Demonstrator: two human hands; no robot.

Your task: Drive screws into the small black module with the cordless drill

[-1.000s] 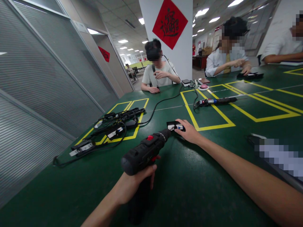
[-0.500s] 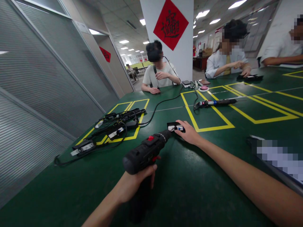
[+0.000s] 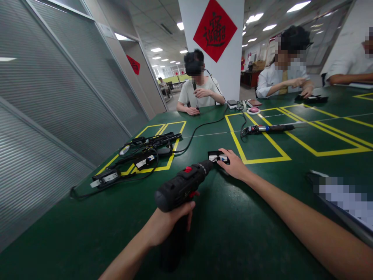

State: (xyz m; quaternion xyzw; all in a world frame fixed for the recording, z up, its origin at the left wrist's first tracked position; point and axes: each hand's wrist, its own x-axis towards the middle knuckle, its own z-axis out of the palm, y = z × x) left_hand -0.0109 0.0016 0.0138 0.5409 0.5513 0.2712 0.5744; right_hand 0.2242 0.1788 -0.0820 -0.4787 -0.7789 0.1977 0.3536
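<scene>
From the head camera, a person's left hand (image 3: 171, 221) wraps firmly around the grip of a black power drill (image 3: 182, 188) over the middle of a green table (image 3: 87, 233), chuck angled away from the near side. The right hand (image 3: 234, 165), thumb and fingers narrowed in a pinch, holds a small open black casing (image 3: 215, 153) at the table's center. Inside the casing sits a white part (image 3: 220, 157) with a touch of blue; the drill's tip meets the near end, though whether it touches cannot be told.

Toward the table's left edge, yellow tape (image 3: 177, 144) frames a tangle of black cables and housings, among them an open black housing (image 3: 140, 158) with a white insert (image 3: 145, 161). Beyond the casing, nearer the far edge, a slim tool (image 3: 275, 128) with a blue band lies across more tape. At the far edge, one co-worker (image 3: 211, 90) sits in a pale top; another, in a light shirt (image 3: 264, 82), reaches to a black object (image 3: 319, 99).
</scene>
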